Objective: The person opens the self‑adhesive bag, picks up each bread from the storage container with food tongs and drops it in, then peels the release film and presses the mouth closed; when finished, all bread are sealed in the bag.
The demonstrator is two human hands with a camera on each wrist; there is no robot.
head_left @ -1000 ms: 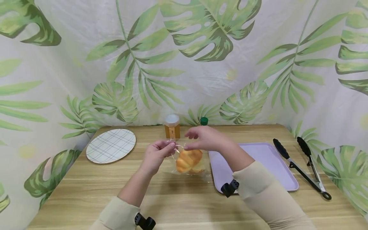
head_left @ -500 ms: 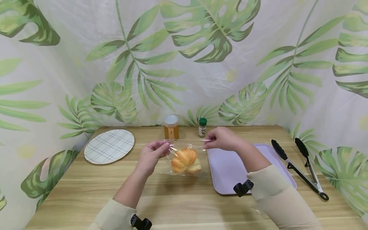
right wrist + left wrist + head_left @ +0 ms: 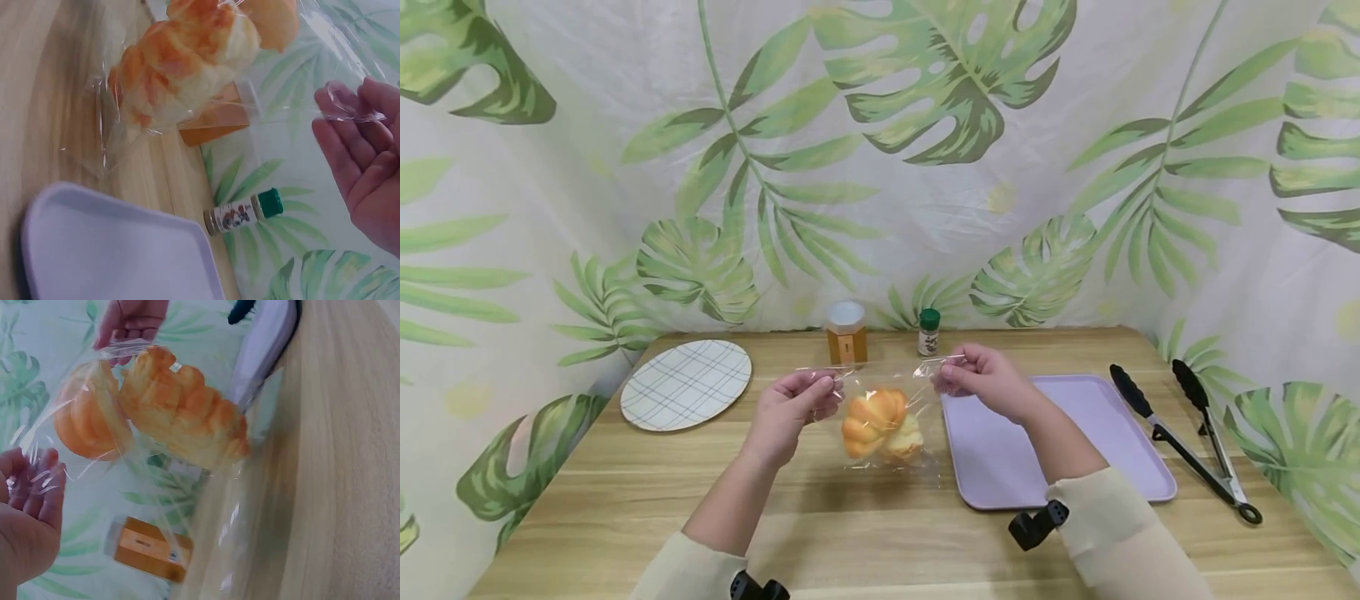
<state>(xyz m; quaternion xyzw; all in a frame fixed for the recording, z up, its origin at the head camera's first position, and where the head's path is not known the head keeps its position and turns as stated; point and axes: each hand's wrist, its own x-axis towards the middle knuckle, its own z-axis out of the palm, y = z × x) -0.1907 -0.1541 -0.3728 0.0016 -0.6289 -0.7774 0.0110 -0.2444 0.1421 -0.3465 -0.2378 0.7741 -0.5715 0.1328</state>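
A clear plastic bag (image 3: pixel 859 385) hangs between my two hands over the middle of the table. Inside it are two golden bread rolls: a braided one (image 3: pixel 181 406) and a rounder one (image 3: pixel 87 415), overlapping in the head view. My left hand (image 3: pixel 793 410) pinches the bag's top left corner between thumb and fingers. At the top right corner, my right hand (image 3: pixel 988 381) pinches the film the same way. The bag's top edge is stretched between the hands, with the bread low in it.
A lilac tray (image 3: pixel 1000 467) lies at the right, with black-tipped tongs (image 3: pixel 1195 454) beyond it. A checked plate (image 3: pixel 688 385) sits at the left. Behind the bag stand an orange jar (image 3: pixel 847 343) with a pale lid and a green-capped spice bottle (image 3: pixel 928 333). A leaf-patterned cloth (image 3: pixel 880 208) hangs behind.
My right hand, loose above the bread a second ago, has moved right and taken hold of the bag's other corner. The bag's top is now spread wide. The left hand has shifted slightly left.
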